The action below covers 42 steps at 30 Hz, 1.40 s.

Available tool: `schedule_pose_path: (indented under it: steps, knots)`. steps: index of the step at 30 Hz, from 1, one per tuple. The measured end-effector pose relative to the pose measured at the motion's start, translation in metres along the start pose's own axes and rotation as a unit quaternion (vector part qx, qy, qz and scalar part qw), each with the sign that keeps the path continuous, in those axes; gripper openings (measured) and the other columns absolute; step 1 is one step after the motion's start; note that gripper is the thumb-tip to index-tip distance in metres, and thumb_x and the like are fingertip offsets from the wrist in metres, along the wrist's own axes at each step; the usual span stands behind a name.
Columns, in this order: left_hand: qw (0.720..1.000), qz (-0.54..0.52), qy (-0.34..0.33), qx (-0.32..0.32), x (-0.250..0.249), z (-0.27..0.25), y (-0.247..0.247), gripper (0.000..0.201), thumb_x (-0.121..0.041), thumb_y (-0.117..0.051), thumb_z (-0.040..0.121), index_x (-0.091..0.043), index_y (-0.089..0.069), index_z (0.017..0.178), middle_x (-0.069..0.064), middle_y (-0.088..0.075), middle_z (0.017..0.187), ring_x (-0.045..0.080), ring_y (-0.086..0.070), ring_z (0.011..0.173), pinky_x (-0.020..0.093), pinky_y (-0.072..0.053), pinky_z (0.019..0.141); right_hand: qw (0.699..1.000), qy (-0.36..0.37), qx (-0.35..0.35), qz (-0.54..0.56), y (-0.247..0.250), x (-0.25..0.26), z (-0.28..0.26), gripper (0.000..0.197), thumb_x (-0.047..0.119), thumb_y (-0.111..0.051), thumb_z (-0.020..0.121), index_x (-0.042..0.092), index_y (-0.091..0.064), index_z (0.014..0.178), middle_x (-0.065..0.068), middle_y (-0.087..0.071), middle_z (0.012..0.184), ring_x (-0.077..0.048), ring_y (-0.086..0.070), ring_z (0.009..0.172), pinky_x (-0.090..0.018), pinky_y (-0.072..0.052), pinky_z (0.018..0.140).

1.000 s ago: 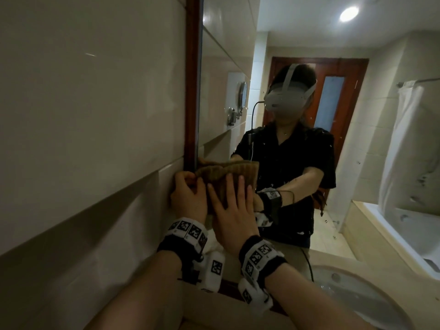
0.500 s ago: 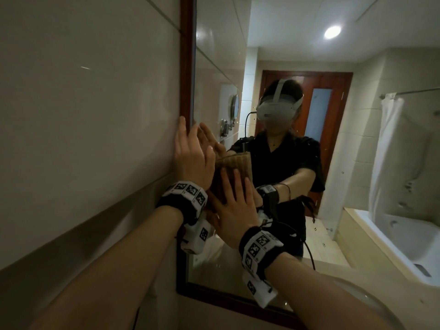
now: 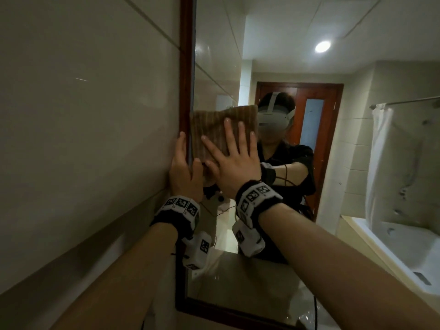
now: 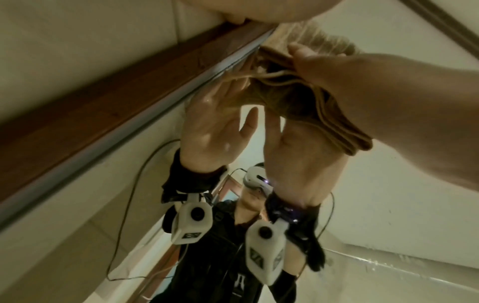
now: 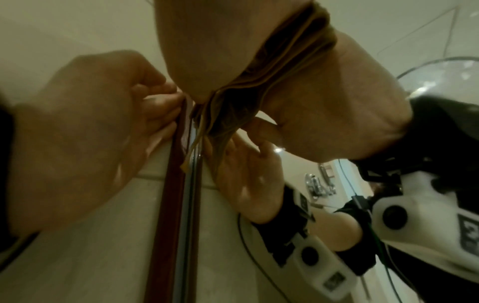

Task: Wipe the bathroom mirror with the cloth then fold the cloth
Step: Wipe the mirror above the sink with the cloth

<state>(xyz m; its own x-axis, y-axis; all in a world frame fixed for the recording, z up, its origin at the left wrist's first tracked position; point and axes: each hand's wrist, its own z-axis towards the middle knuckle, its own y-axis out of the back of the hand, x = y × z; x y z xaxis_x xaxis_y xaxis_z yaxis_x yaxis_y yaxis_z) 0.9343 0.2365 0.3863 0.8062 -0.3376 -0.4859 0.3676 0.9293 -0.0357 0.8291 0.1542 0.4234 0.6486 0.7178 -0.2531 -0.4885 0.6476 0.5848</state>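
Observation:
A folded brown ribbed cloth (image 3: pixel 214 129) lies flat against the mirror (image 3: pixel 214 55), close to its dark wooden left frame (image 3: pixel 185 67). My right hand (image 3: pixel 232 160) presses on it with straight, spread fingers. My left hand (image 3: pixel 182 170) rests flat on the frame and the wall beside it, fingers pointing up and thumb near the cloth's lower corner. In the left wrist view the cloth's stacked layers (image 4: pixel 324 114) show under my right hand (image 4: pixel 362 82). The right wrist view has the cloth (image 5: pixel 233 112) hanging below my right palm (image 5: pixel 202 51), with my left hand (image 5: pixel 90 123) at the frame.
A tiled wall (image 3: pixel 83 139) fills the left. The mirror's bottom frame (image 3: pixel 226 310) runs below my arms. The glass reflects a person in a headset, a wooden door (image 3: pixel 316 129), a shower curtain (image 3: pixel 378 163) and a bathtub (image 3: pixel 404 246).
Both hands and the cloth have slid up the mirror's left edge. My left hand, which held the cloth's corner a second ago, now lies flat on the frame.

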Motion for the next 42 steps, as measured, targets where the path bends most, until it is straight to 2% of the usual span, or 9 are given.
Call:
schedule_pose_path:
  steps: [8,12,19,25,29,33,35,38,42]
  knots:
    - [1.0,0.001,0.02,-0.004,0.001,0.001,-0.002,0.067,-0.005,-0.043,0.088,-0.012,-0.023,0.151,0.006,-0.029,0.155,0.013,-0.027,0.143,0.027,-0.025,0.117,0.995,0.052,0.075,0.028,-0.061,0.033,-0.106,0.056,0.057,-0.036,0.092,0.044,-0.028,0.146,-0.006,-0.013,0.161,-0.033,-0.007,0.146,-0.052,-0.001,0.117]
    - [1.0,-0.007,0.018,-0.002,-0.001,0.0,-0.003,0.073,0.003,-0.045,0.082,-0.011,-0.023,0.151,0.005,-0.03,0.155,0.011,-0.027,0.143,0.016,-0.022,0.115,0.993,0.052,0.101,0.039,-0.06,0.032,-0.109,0.052,0.057,-0.03,0.093,0.044,-0.033,0.144,-0.002,-0.009,0.159,-0.031,-0.01,0.146,-0.051,-0.006,0.116]
    - [0.997,-0.074,0.027,0.006,-0.001,-0.002,-0.003,0.069,-0.016,-0.046,0.087,-0.016,-0.021,0.151,-0.008,-0.031,0.148,-0.018,-0.032,0.127,0.004,-0.03,0.102,1.0,-0.01,0.01,0.021,0.004,0.016,0.01,0.059,0.055,-0.024,0.096,0.048,0.002,0.149,-0.004,0.023,0.159,-0.031,0.02,0.145,-0.051,0.012,0.117]
    - [0.998,-0.055,0.036,0.006,0.002,-0.002,-0.005,0.066,-0.009,-0.048,0.091,-0.017,-0.021,0.151,-0.006,-0.032,0.15,-0.017,-0.033,0.126,-0.002,-0.03,0.095,0.999,0.02,0.026,0.03,-0.021,0.019,-0.037,0.064,0.056,-0.024,0.092,0.043,-0.001,0.151,-0.006,0.014,0.161,-0.03,0.016,0.146,-0.051,0.011,0.116]
    - [0.999,-0.019,0.025,0.011,0.001,-0.003,-0.003,0.07,-0.012,-0.044,0.087,-0.02,-0.019,0.152,-0.001,-0.026,0.157,0.007,-0.027,0.142,0.024,-0.027,0.115,0.995,0.042,0.08,0.036,-0.037,0.016,-0.073,0.06,0.051,-0.03,0.092,0.043,-0.019,0.149,-0.003,0.001,0.162,-0.032,-0.003,0.148,-0.053,-0.005,0.116]
    - [1.0,0.005,0.03,0.007,0.002,-0.002,-0.003,0.07,-0.009,-0.048,0.088,-0.017,-0.021,0.152,0.003,-0.03,0.155,0.013,-0.032,0.14,0.003,-0.024,0.105,0.999,0.027,0.046,0.008,-0.01,0.002,-0.033,0.061,0.053,-0.028,0.096,0.047,-0.001,0.15,-0.002,0.016,0.16,-0.027,0.015,0.146,-0.049,0.016,0.115]
    - [1.0,0.02,0.011,0.013,0.001,-0.002,-0.003,0.07,-0.016,-0.047,0.087,-0.015,-0.02,0.152,0.004,-0.029,0.155,0.015,-0.03,0.141,0.014,-0.026,0.111,1.0,-0.007,0.015,0.018,0.01,-0.008,-0.001,0.059,0.055,-0.022,0.097,0.049,0.007,0.148,0.0,0.027,0.157,-0.023,0.028,0.141,-0.047,0.021,0.113]
    - [0.999,0.039,0.0,0.029,0.002,-0.003,-0.002,0.07,-0.023,-0.042,0.088,-0.013,-0.017,0.152,0.005,-0.023,0.158,0.016,-0.021,0.145,0.037,-0.024,0.118,0.999,-0.03,-0.006,0.024,0.023,-0.011,0.016,0.058,0.057,-0.019,0.097,0.048,0.007,0.149,-0.002,0.027,0.157,-0.027,0.026,0.143,-0.048,0.02,0.114]
    - [0.993,0.099,-0.036,0.043,-0.008,-0.005,-0.002,0.062,-0.022,-0.04,0.087,-0.009,-0.028,0.146,0.008,-0.015,0.159,0.018,-0.017,0.146,0.038,-0.022,0.118,0.999,0.007,0.016,0.03,-0.005,-0.002,-0.027,0.064,0.056,-0.027,0.095,0.044,0.001,0.151,-0.006,0.018,0.16,-0.031,0.018,0.145,-0.053,0.012,0.116]
